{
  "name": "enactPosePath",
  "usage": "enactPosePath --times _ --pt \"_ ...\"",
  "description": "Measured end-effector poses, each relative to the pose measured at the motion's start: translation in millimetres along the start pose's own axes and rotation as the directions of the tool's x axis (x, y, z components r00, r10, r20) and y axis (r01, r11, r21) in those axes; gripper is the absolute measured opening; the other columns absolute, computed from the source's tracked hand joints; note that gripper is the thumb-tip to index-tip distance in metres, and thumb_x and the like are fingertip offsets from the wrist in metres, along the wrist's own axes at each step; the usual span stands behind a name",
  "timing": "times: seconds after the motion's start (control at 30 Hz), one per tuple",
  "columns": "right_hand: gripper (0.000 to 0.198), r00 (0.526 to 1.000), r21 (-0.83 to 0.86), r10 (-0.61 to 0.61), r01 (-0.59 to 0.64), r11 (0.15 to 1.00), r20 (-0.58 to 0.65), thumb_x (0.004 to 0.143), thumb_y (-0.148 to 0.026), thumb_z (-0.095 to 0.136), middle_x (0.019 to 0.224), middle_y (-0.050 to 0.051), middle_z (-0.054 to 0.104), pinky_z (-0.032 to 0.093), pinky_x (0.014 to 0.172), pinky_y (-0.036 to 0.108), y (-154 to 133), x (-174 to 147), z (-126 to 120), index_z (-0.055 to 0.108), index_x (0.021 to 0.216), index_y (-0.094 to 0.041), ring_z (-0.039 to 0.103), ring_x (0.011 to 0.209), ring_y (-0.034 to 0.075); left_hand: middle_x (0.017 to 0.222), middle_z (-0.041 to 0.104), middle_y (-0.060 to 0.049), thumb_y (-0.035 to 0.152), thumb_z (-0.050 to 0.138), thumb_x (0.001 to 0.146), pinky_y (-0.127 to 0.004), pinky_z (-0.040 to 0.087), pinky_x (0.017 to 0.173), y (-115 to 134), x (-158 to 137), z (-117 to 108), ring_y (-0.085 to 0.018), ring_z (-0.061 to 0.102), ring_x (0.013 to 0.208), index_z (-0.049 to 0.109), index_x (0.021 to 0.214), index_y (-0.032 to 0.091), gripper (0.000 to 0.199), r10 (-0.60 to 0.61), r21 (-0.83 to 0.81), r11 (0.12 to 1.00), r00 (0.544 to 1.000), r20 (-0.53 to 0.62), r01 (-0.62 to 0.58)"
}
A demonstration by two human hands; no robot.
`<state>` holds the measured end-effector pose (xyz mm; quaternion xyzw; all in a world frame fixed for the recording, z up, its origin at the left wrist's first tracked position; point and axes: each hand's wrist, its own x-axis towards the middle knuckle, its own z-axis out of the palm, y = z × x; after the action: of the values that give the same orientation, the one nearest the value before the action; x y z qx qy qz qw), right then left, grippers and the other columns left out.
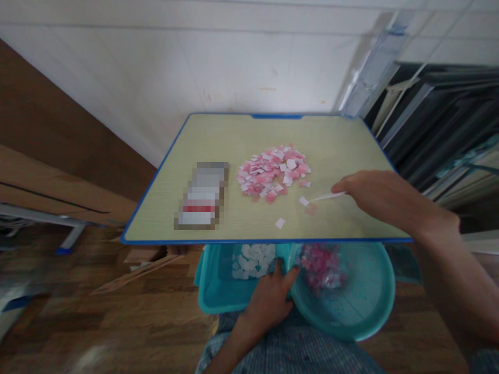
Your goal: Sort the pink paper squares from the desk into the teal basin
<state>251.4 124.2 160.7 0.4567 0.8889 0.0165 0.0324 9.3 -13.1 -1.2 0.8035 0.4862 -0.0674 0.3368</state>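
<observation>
My right hand (374,197) is closed around a slender white tool (329,196), possibly tweezers. The tool's tip meets a small white square (303,201) over the board, beside a faint pink piece (311,209). Another white square (280,223) lies near the board's front edge. A heap of small pink and white pieces (268,171) covers the middle of the pale yellow board (339,140). Below the board, my left hand (273,296) rests where two basins meet, fingers stretched apart near their rims; I see nothing held in it.
The rectangular teal basin (218,301) holds white pieces (255,261). Pink pieces in clear wrapping (323,266) lie in the round teal basin (366,330). A blurred-out phone-like object (202,195) lies on the board's left. Dark stacked panels (448,109) stand right, cardboard (58,176) left.
</observation>
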Motion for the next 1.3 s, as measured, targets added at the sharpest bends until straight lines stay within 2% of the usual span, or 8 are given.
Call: enactPosePath --times 0.13,0.27,0.37,0.57,0.7,0.97,1.1,1.3 --pt "0.04 0.999 0.039 -0.035 0.036 0.999 -0.008 0.085 -0.008 0.03 0.094 0.007 0.068 0.046 0.08 0.04 0 -2 2 0.066 0.097 -0.02 0.063 0.089 0.023 0.145 0.026 -0.018 0.019 0.051 0.077 -0.045 0.045 0.086 -1 0 1 -0.032 0.058 0.102 0.031 0.138 0.029 0.066 0.0 0.009 1.0 1.0 -0.011 0.0" --pt "0.038 0.994 0.16 -0.09 0.099 0.982 -0.064 0.088 -0.014 0.031 0.102 0.005 0.068 0.045 0.085 0.038 1 -4 6 0.066 0.102 -0.022 0.061 0.097 0.022 0.144 0.026 -0.02 0.021 0.052 0.077 -0.045 0.045 0.085 -2 0 4 -0.032 0.059 0.099 0.032 0.138 0.027 0.064 0.008 0.006 1.0 1.0 -0.026 -0.008" --pt "0.039 0.99 0.208 -0.133 0.139 0.968 -0.041 0.088 -0.015 0.029 0.098 0.003 0.068 0.045 0.084 0.038 4 -5 9 0.066 0.099 -0.023 0.062 0.094 0.02 0.144 0.026 -0.019 0.021 0.052 0.078 -0.044 0.045 0.085 -2 0 4 -0.031 0.06 0.098 0.03 0.138 0.028 0.065 0.002 0.001 1.0 1.0 -0.021 -0.002" --pt "0.039 0.992 0.239 -0.118 0.125 0.963 -0.045 0.091 -0.019 0.029 0.103 0.005 0.068 0.044 0.089 0.041 6 0 10 0.065 0.105 -0.021 0.06 0.1 0.021 0.145 0.026 -0.017 0.021 0.052 0.078 -0.044 0.045 0.085 -1 1 1 -0.029 0.06 0.098 0.031 0.137 0.029 0.064 -0.006 0.004 1.0 1.0 -0.006 0.006" --pt "0.036 0.992 0.286 -0.125 0.12 0.951 -0.002 0.092 -0.02 0.03 0.105 0.005 0.067 0.044 0.089 0.04 -2 1 13 0.064 0.101 -0.022 0.059 0.1 0.02 0.145 0.027 -0.018 0.021 0.053 0.077 -0.044 0.045 0.086 -1 1 1 -0.031 0.059 0.1 0.03 0.139 0.029 0.066 -0.008 0.017 1.0 1.0 0.003 0.008" --pt "0.031 0.985 0.297 -0.173 0.162 0.941 0.014 0.093 -0.023 0.032 0.097 0.006 0.064 0.042 0.084 0.039 -15 -26 3 0.062 0.101 -0.021 0.058 0.092 0.02 0.145 0.028 -0.016 0.022 0.052 0.078 -0.044 0.044 0.087 -1 1 1 -0.031 0.058 0.102 0.03 0.139 0.03 0.066 -0.013 0.024 1.0 1.0 -0.012 0.013" --pt "0.031 0.988 0.32 -0.14 0.112 0.941 0.064 0.093 -0.023 0.033 0.094 0.004 0.064 0.042 0.082 0.038 -7 -36 8 0.063 0.102 -0.023 0.058 0.089 0.02 0.145 0.027 -0.017 0.019 0.052 0.076 -0.043 0.045 0.086 -1 1 1 -0.031 0.06 0.099 0.03 0.139 0.03 0.067 -0.012 0.024 1.0 1.0 -0.008 0.012" --pt "0.022 0.972 0.34 -0.119 0.044 0.939 0.201 0.091 -0.028 0.044 0.094 0.002 0.066 0.045 0.076 0.034 -3 -45 9 0.064 0.1 -0.026 0.061 0.088 0.02 0.145 0.027 -0.018 0.019 0.05 0.077 -0.044 0.044 0.085 -1 1 2 -0.031 0.06 0.099 0.03 0.138 0.029 0.065 -0.004 0.033 0.999 1.0 -0.024 0.005"
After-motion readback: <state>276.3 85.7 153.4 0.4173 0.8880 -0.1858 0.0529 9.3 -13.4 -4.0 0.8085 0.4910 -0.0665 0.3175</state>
